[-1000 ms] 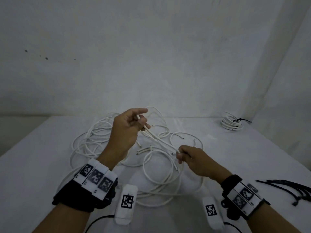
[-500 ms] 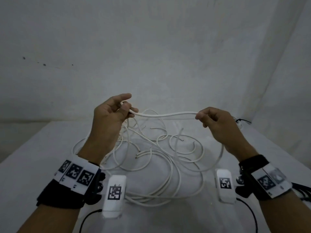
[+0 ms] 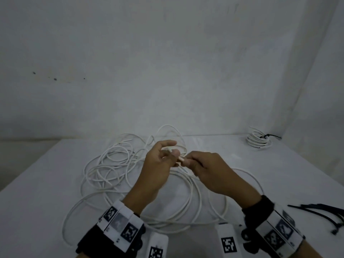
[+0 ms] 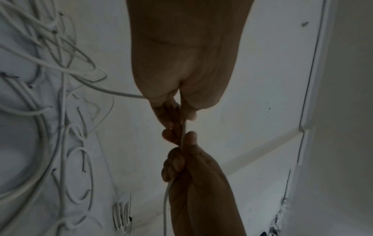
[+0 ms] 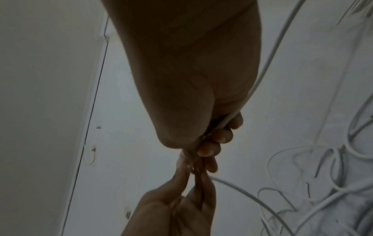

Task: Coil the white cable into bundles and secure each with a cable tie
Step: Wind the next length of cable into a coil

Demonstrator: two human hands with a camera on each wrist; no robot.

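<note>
At the left of the white table [image 3: 33, 183], a tangle of thin white round cable [image 3: 104, 168] lies in loose loops that spread toward the centre and the near edge. Above the middle of that tangle the left hand [image 3: 158, 168] is held with thumb and forefinger pinched on a strand, the other fingers only loosely curved. Just to its right, and touching it at the fingertips, the right hand [image 3: 212, 172] is curled round the same strand, which leaves the fist below and drops toward the table in the wrist views.

The step in hand is judged to be the forming of a loop. It is best done if each new turn is laid to the same size as the last and passed into the left pinch, with twist let out of the free length so that the loops lie flat.

One finished bundle of white cable bound with a black tie [image 3: 258, 141] is counted at the far right corner. A loose heap of black plastic cable ties [image 3: 323, 213] lies at the near right edge; their number cannot be told. Several cut ends show in the tangle, so more than one length is probably there.
</note>
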